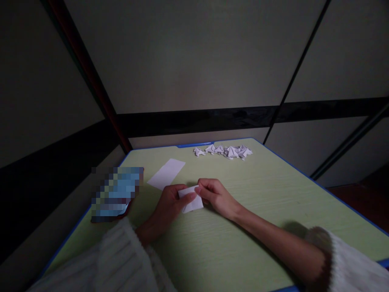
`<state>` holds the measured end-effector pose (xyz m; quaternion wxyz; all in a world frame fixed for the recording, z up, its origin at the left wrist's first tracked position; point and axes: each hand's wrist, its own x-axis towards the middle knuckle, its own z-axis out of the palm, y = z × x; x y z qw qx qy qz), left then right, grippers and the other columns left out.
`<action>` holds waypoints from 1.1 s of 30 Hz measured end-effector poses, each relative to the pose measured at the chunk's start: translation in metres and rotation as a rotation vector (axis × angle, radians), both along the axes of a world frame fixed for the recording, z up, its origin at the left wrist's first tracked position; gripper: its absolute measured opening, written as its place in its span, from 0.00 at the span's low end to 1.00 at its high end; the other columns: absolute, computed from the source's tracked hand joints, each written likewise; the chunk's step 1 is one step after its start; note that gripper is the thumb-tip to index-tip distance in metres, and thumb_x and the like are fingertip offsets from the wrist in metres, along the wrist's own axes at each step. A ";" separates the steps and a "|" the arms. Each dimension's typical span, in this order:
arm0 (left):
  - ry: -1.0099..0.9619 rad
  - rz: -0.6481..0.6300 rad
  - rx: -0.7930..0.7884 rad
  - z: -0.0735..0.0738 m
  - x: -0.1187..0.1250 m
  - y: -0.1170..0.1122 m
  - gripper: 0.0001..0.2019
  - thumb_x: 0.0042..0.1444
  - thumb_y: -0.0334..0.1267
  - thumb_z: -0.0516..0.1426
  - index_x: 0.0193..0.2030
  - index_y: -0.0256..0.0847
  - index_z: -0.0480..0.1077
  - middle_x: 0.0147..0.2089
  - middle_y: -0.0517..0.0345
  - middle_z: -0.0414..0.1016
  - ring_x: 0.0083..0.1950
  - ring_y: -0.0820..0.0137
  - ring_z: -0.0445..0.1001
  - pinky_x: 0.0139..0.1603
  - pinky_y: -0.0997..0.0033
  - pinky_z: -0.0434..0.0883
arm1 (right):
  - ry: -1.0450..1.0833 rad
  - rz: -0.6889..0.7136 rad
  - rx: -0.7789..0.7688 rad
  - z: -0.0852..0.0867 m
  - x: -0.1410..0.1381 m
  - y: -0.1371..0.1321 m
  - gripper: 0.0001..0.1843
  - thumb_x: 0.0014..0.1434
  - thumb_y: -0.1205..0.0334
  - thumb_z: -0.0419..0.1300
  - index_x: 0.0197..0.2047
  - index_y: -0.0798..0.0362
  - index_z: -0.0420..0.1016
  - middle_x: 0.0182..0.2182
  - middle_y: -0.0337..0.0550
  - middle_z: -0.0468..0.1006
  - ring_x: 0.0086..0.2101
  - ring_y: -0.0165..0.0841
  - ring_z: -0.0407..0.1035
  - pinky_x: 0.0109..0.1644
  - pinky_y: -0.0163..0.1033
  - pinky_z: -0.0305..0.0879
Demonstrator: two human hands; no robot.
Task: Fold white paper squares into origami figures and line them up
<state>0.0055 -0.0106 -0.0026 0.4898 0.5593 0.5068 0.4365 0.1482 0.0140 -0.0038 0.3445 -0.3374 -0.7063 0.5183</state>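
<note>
The folded piece point(194, 205) is matt white paper with smooth faces, and the loose sheet point(166, 173) looks like the same paper; the folded figures point(232, 152) are paper too, sharply creased. The tabletop point(258, 247) looks smooth and wood-grained, the blue strip point(196, 144) at its far edge like plastic. The black band point(197, 121) is glossy, the left sleeve point(117, 255) ribbed knit cloth.

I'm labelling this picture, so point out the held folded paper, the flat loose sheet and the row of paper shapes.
Folded paper point(193, 205), head view: lower part of its face.
Loose sheet point(167, 173), head view: middle of its face.
Row of paper shapes point(232, 152), head view: a piece right of the row's middle.
</note>
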 end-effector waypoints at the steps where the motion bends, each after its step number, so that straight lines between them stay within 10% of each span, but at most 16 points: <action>1: -0.004 -0.006 -0.001 0.000 0.000 0.000 0.11 0.39 0.41 0.58 0.18 0.35 0.64 0.15 0.67 0.59 0.18 0.79 0.56 0.18 0.78 0.52 | 0.014 0.005 -0.020 0.000 0.000 0.000 0.17 0.53 0.56 0.49 0.18 0.54 0.53 0.14 0.31 0.53 0.17 0.22 0.48 0.19 0.30 0.43; 11: -0.047 -0.042 -0.045 0.001 0.006 0.004 0.09 0.38 0.40 0.58 0.19 0.35 0.66 0.13 0.64 0.65 0.16 0.77 0.61 0.18 0.78 0.57 | 0.070 -0.170 0.075 0.001 0.001 0.004 0.15 0.51 0.57 0.51 0.18 0.55 0.56 0.14 0.32 0.54 0.18 0.22 0.48 0.20 0.30 0.44; 24: -0.293 0.135 0.024 0.008 0.006 0.002 0.06 0.38 0.34 0.58 0.26 0.36 0.70 0.24 0.60 0.72 0.24 0.75 0.67 0.22 0.78 0.63 | 0.219 -0.043 -0.292 -0.001 0.005 0.014 0.20 0.42 0.49 0.58 0.16 0.57 0.57 0.13 0.31 0.57 0.15 0.20 0.46 0.20 0.31 0.38; 33: -0.322 0.036 0.064 0.006 0.004 -0.001 0.08 0.37 0.30 0.57 0.28 0.36 0.71 0.24 0.60 0.71 0.23 0.76 0.66 0.19 0.79 0.62 | 0.216 0.034 -0.285 -0.001 0.005 0.014 0.20 0.42 0.48 0.58 0.17 0.57 0.59 0.12 0.31 0.58 0.15 0.20 0.48 0.19 0.30 0.40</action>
